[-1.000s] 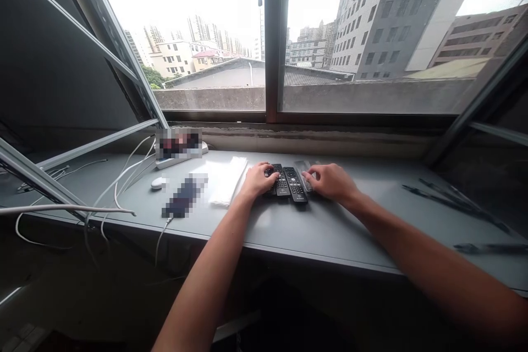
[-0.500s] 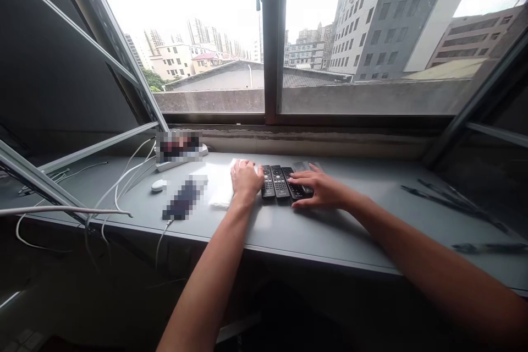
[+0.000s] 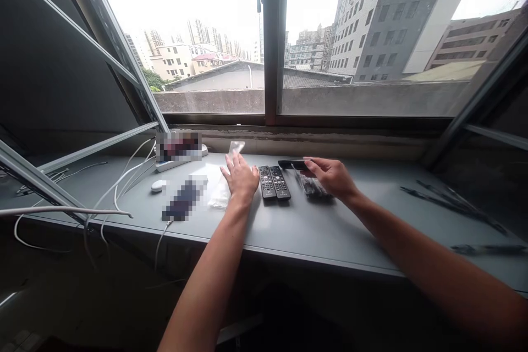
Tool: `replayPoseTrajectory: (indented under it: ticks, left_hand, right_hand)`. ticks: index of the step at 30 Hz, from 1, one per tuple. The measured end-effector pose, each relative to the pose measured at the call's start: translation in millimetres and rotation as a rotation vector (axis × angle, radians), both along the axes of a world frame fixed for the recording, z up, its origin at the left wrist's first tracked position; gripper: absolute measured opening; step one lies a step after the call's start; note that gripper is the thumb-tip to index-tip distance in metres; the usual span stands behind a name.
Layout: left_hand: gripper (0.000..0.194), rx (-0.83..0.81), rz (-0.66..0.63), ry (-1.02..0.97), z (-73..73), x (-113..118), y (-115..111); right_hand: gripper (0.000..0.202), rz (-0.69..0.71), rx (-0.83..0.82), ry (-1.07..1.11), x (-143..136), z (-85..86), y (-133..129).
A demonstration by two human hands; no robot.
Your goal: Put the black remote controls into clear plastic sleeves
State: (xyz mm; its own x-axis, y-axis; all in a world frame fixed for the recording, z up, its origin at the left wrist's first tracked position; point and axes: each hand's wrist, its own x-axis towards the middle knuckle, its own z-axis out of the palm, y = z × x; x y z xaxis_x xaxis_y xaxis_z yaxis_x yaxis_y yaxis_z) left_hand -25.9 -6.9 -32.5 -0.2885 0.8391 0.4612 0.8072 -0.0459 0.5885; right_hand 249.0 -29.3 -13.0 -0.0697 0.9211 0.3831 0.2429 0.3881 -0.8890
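Two black remotes lie side by side on the grey table, the left remote and the middle remote. My right hand pinches a third black remote, raised off the table to their right. Beneath that hand rests a clear bag with dark contents. Just left of the two remotes, my left hand has its fingers spread over white, see-through plastic bags. One end of a bag sticks up beyond the fingertips.
A white power strip, a small white round object, a pixelated item and white cables are at left. Dark cables lie at right. Metal frames flank the table; a window is behind.
My right hand has lifted the rightmost remote off the table, uncovering the bag with dark contents. My left hand's fingers have spread over the white bags, and a bag end now rises there.
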Motion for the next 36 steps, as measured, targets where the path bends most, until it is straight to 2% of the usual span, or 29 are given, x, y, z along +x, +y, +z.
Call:
replayPoseTrajectory:
  ticks: [4, 7, 10, 13, 14, 17, 19, 21, 24, 27, 30, 32, 34, 36]
  left_hand:
    - [0.100, 0.341, -0.168, -0.301, 10.3, 3.2, 1.5]
    - [0.090, 0.406, -0.323, -0.733, 13.6, 3.4, 9.8]
    - [0.064, 0.292, -0.520, -1.169, 12.9, 2.0, 17.4]
    - [0.036, 0.078, -0.624, -1.396, 14.1, 3.8, 15.0]
    - [0.037, -0.012, -0.682, -1.431, 15.0, 5.6, 11.7]
    - [0.066, -0.262, -0.947, -1.425, 17.0, 13.3, -0.8]
    - [0.064, -0.353, -1.007, -1.365, 17.0, 17.6, -7.1]
    - [0.055, -0.410, -1.006, -1.312, 17.1, 19.3, -10.0]
    - [0.046, -0.369, -1.028, -1.319, 21.1, 17.5, -11.2]
    - [0.050, -0.307, -1.055, -1.360, 29.0, 14.5, -14.1]
    - [0.054, -0.337, -1.035, -1.334, 34.0, 12.9, -18.6]
    - [0.053, -0.379, -1.020, -1.301, 32.8, 12.2, -19.4]
    - [0.056, -0.446, -0.997, -1.279, 28.2, 11.8, -16.8]
    - [0.063, -0.493, -0.941, -1.267, 22.2, 11.6, -11.7]
  right_hand:
    - [0.046, -0.011, -0.045, 0.212, -0.5, -5.3, 6.7]
    - [0.044, -0.068, 0.089, 0.194, -6.1, -7.0, 2.2]
    - [0.039, -0.032, 0.348, 0.127, -15.3, -6.8, -9.6]
    - [0.041, 0.042, 0.561, -0.039, -23.4, -7.2, -20.4]
    - [0.043, 0.062, 0.608, -0.094, -25.4, -7.6, -22.8]
    - [0.045, 0.139, 0.696, -0.206, -29.8, -8.3, -26.4]
    - [0.044, 0.222, 0.739, -0.252, -31.6, -7.2, -27.5]
    - [0.040, 0.298, 0.762, -0.279, -32.8, -5.1, -28.6]
    - [0.038, 0.250, 0.682, -0.242, -34.6, -4.3, -29.6]
    - [0.050, 0.137, 0.445, -0.080, -38.3, -10.1, -28.2]
    - [0.071, 0.226, 0.099, 0.117, -43.4, -17.8, -26.1]
    - [0.083, 0.311, -0.060, 0.187, -45.8, -20.1, -25.9]
    - [0.086, 0.358, -0.131, 0.197, -46.1, -19.1, -26.1]
    - [0.081, 0.337, -0.139, 0.198, -44.2, -15.9, -25.5]
